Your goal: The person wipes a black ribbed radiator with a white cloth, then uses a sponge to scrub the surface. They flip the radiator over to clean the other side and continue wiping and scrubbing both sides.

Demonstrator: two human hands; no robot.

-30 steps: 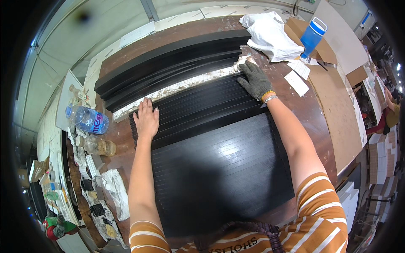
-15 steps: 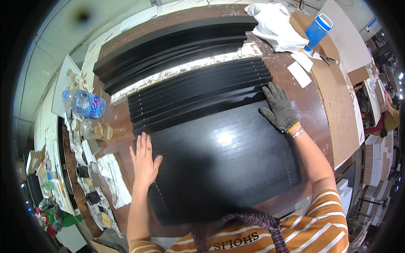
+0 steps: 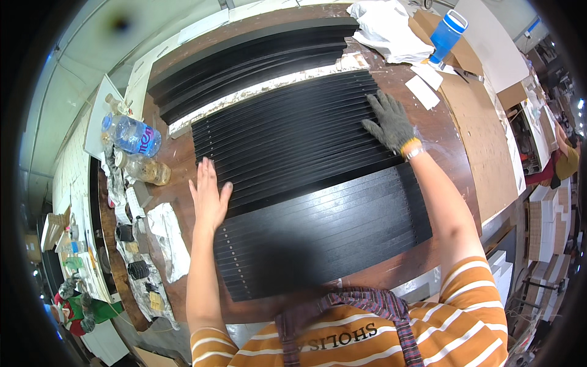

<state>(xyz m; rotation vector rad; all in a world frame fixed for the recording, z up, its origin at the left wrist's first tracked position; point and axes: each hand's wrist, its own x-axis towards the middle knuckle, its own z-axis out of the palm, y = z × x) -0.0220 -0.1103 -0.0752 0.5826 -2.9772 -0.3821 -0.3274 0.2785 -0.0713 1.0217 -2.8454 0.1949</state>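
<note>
A wide row of long black slats (image 3: 293,128) lies across the brown table in front of me. Its far part shows tilted, ridged edges, while the near slats (image 3: 330,226) lie flat side by side. Small pale dots run in lines near the slats' ends. My bare left hand (image 3: 211,199) rests at the row's left end, fingers stretched forward and thumb apart. At the right end, my right hand (image 3: 391,124) wears a dark grey knit glove with a yellow cuff. Its fingers lie spread over the slat ends.
Beyond a paint-smeared white strip (image 3: 263,92) lies a stack of black slats (image 3: 251,61). A water bottle (image 3: 134,136) and a jar (image 3: 143,169) are on the left. White cloth (image 3: 391,30), a blue bottle (image 3: 447,38) and cardboard (image 3: 483,140) are on the right.
Both hands have moved farther from my body along the row's ends. More slats now show as tilted ridges, and the flat near section has become narrower.
</note>
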